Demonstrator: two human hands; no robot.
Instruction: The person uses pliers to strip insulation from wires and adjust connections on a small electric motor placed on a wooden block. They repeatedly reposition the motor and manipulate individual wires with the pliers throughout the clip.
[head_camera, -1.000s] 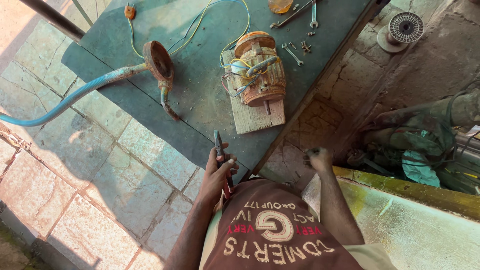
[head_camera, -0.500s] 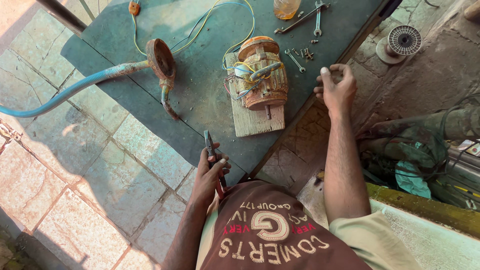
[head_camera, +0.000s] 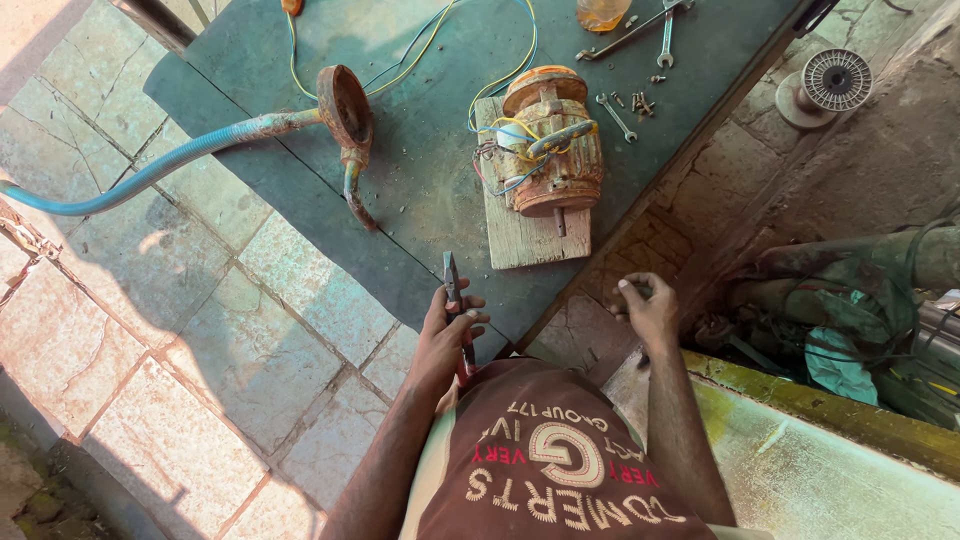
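My left hand (head_camera: 445, 335) grips red-handled steel pliers (head_camera: 455, 305) at the dark green table's (head_camera: 420, 200) 6 o'clock edge, right hand (head_camera: 645, 310) pinching something unidentifiable; pliers may slip floorward.

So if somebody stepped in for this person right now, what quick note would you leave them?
Left hand: grips red-handled pliers, tip pointing at the green table.
Right hand: fingers pinched together off the table edge; anything in them is too small to tell.
Orange motor sits on a wooden board, its coloured wires loose.
Spanners and bolts lie behind it.
Rusty pump piece with blue hose lies to the left.
Neither hand touches the motor.
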